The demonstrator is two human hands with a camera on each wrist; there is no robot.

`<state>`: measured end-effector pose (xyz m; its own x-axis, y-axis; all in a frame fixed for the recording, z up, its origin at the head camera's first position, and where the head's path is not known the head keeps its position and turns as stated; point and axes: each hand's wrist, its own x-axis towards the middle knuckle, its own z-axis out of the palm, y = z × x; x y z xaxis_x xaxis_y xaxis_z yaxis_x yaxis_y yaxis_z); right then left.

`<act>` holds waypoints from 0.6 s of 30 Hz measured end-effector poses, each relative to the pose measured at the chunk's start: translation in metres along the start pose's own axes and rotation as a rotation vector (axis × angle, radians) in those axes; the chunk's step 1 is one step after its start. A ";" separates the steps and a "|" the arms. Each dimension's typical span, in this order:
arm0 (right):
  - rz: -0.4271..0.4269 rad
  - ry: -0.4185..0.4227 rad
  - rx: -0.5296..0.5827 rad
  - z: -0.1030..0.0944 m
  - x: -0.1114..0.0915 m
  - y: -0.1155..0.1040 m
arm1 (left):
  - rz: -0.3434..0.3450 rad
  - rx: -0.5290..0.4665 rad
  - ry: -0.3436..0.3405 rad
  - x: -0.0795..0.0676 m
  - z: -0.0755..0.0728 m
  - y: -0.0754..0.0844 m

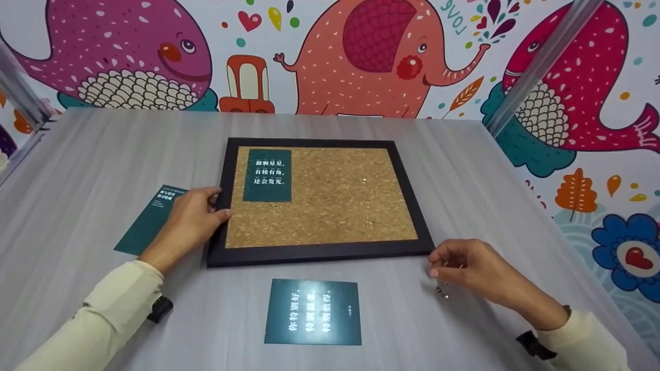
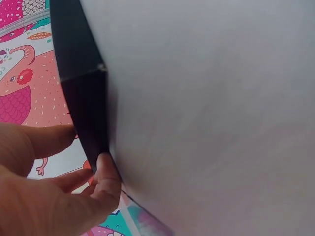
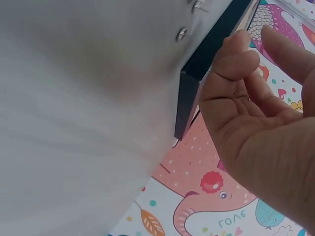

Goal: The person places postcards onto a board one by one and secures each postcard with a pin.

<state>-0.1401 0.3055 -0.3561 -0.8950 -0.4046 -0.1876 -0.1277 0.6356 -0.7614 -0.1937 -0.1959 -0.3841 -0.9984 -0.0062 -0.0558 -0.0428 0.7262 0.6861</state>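
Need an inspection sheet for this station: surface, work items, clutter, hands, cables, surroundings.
Surface: pale, streaked table.
Work items: cork board in black frame; green card on its upper left, second card in front of the frame, third card partly hidden by left hand; small shiny pieces near right hand.
Clutter: nothing seen.
Hands: left hand touches the frame's left edge; right hand beside its near right corner, hold unclear.
Cables: nothing seen.
Surroundings: cartoon-covered wall, metal post on the right.

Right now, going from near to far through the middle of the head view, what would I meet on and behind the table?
Loose green card → black-framed cork board → elephant picture.
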 end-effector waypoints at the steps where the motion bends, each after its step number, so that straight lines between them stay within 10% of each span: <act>1: 0.000 -0.002 -0.010 0.000 -0.001 0.002 | 0.002 0.002 0.001 0.000 0.000 0.000; 18: 0.003 -0.001 -0.201 0.011 -0.016 0.012 | -0.022 0.002 -0.008 0.000 0.000 0.002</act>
<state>-0.1226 0.3122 -0.3687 -0.8953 -0.4026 -0.1904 -0.2076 0.7554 -0.6215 -0.1939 -0.1946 -0.3824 -0.9969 -0.0169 -0.0769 -0.0650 0.7276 0.6829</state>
